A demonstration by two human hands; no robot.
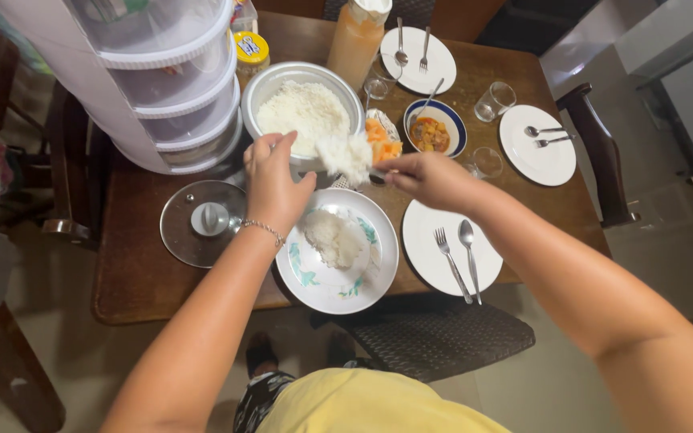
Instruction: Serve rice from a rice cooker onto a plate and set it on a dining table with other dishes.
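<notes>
Wooden table point(138, 273), set for dinner | your right hand point(431, 178) grips a spoon, apparently, heaped with rice point(346, 154) | left hand point(273, 180) clasps pot point(278, 84) rim | overfull scoop could spill short of plate point(362, 281).

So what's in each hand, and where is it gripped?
The right hand grips the handle end of a scoop, mostly hidden, loaded with rice. The left hand grips the pot by its near rim.

A round metal rice pot point(270, 88), open and full of white rice point(302, 112), stands near my table's point(134, 281) far edge. My floral-rimmed plate point(374, 256), bearing a rice mound point(330, 238), overhangs the near edge.
</notes>
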